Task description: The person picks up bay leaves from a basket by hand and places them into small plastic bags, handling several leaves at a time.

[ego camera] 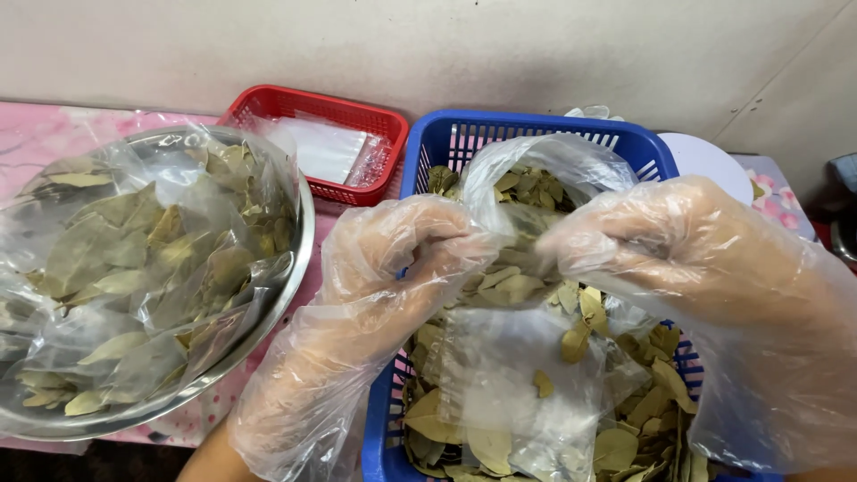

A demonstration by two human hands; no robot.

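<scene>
Both my hands wear loose clear plastic gloves. My left hand and my right hand pinch the top of a small clear plastic bag with dried bay leaves in it, held over a blue plastic basket. The basket is full of loose dried leaves. The bag's open top bulges up between my two hands.
A metal bowl at the left holds several filled clear bags of leaves. A red basket behind it contains empty clear bags. A white round object lies at the right behind the blue basket. A pink patterned cloth covers the table.
</scene>
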